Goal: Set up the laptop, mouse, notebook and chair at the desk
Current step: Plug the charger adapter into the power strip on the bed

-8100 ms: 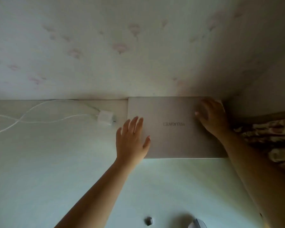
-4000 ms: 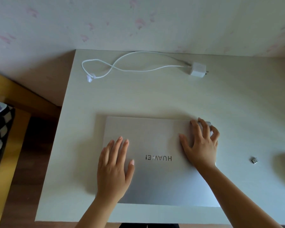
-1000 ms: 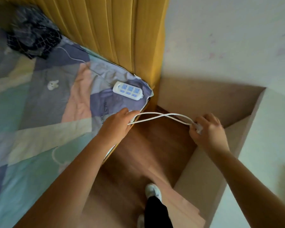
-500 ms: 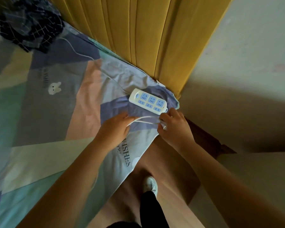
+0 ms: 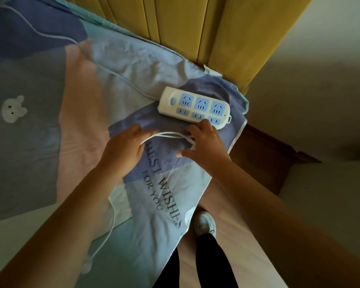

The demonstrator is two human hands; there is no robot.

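Both hands had come down over the bed since half a second earlier, closing on the power strip [image 5: 193, 108]; a second before that they were out over the floor gap by the counter, so the charger had been carried across from the counter to the bed; the strip lay flat on the patterned bedsheet [image 5: 50, 142] near the bed's corner, sockets up, its own cord running off toward the upper left; left hand [image 5: 123, 150] held a loop of the white charger cable [image 5: 164, 134], fingers curled round it; right hand [image 5: 204, 142] had its fingertips touching the strip's near edge, the cable passing under the palm; whether those fingers still pinched the plug brick could not be told, as it was hidden; slack cable trailed down the sheet to a small white end [image 5: 86, 266]; laptop, mouse, notebook and chair were all out of view, presumably back at the counter; judged step: plugging the laptop charger in, with most of the setup still ahead.
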